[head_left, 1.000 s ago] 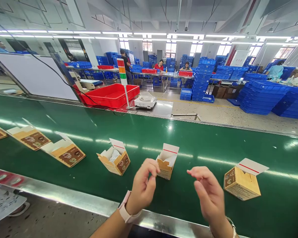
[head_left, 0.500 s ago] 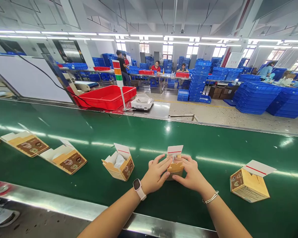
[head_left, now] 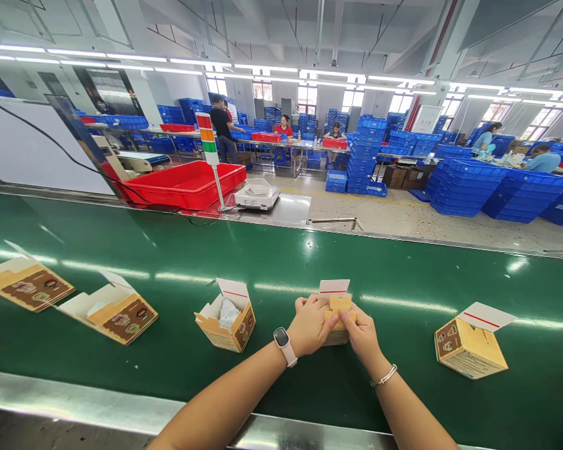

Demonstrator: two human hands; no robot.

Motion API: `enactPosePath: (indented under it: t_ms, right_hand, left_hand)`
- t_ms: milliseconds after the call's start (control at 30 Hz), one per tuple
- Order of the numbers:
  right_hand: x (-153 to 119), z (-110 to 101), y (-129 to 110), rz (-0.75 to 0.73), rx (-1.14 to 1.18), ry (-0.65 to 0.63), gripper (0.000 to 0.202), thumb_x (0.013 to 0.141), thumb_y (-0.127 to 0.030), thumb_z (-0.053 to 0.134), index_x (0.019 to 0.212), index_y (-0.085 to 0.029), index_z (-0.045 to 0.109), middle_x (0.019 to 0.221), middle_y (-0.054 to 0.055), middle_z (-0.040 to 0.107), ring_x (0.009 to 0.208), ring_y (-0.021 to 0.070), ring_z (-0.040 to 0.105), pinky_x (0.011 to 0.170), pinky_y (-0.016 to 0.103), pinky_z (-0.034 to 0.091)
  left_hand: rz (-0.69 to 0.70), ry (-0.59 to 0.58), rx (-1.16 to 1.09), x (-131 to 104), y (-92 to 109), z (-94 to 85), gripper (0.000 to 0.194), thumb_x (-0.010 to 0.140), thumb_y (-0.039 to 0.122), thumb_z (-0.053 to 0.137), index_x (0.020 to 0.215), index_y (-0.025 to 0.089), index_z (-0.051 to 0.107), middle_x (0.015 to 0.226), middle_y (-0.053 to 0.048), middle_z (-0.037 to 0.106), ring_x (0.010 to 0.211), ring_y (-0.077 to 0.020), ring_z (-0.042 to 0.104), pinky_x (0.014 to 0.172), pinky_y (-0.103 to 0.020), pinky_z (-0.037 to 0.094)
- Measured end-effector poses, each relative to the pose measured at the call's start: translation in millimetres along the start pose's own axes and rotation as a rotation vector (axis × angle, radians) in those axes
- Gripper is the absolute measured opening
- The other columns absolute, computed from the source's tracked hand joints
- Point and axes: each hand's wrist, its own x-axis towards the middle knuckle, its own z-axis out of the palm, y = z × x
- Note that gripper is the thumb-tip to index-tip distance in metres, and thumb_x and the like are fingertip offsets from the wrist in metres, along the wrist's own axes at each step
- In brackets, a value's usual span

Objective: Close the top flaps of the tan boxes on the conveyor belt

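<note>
A small brown cardboard box [head_left: 336, 338] stands on the green conveyor belt, between my two hands. Its white back flap with a red strip sticks up, and a tan front flap is raised. My left hand [head_left: 312, 325], below a pink-strapped watch, grips the box's left side with the thumb at the front flap. On the right side, my right hand [head_left: 361, 330] is closed round the box, its thumb on the same flap. My fingers hide most of the box's sides and its inside.
Left of my hands, an open box [head_left: 244, 325] holds a white wrapped item. Two more open boxes lie tilted farther left, one here [head_left: 131, 315]. At the right is a box [head_left: 471, 347] with its flap up. Beyond the belt stand a red bin [head_left: 182, 187] and a signal light [head_left: 207, 140].
My hands have closed in on the box. The tan front flap now stands up between my thumbs, and the pale content seen in the opening is covered. The view has shifted slightly.
</note>
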Motion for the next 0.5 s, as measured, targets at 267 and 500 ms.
enactPosePath:
  t_ms: [267, 500]
  right_hand:
    - [-2.0, -4.7, 9.2, 0.226, 0.178, 0.3, 0.029, 0.06, -0.044, 0.072, 0.069, -0.022, 0.055, 0.094, 0.009, 0.066, 0.091, 0.0265, 0.064, 0.08, 0.039, 0.053]
    - [1.1, -16.9, 16.2, 0.336, 0.258, 0.332, 0.039, 0.051, -0.028, 0.062, 0.089, -0.023, 0.054, 0.083, 0.003, 0.067, 0.074, 0.021, 0.065, 0.064, 0.031, 0.055]
  left_hand:
    - [-0.4, 0.403, -0.57, 10.6, 4.9, 33.8, 0.04, 0.067, 0.006, 0.067, 0.094, 0.022, 0.043, 0.111, -0.007, 0.052, 0.112, -0.0226, 0.052, 0.102, -0.036, 0.038]
    - [-0.584, 0.063, -0.825, 38.0, 15.4, 45.5, 0.035, 0.071, -0.001, 0.06, 0.099, 0.016, 0.048, 0.095, -0.008, 0.065, 0.087, -0.0194, 0.065, 0.086, -0.036, 0.051]
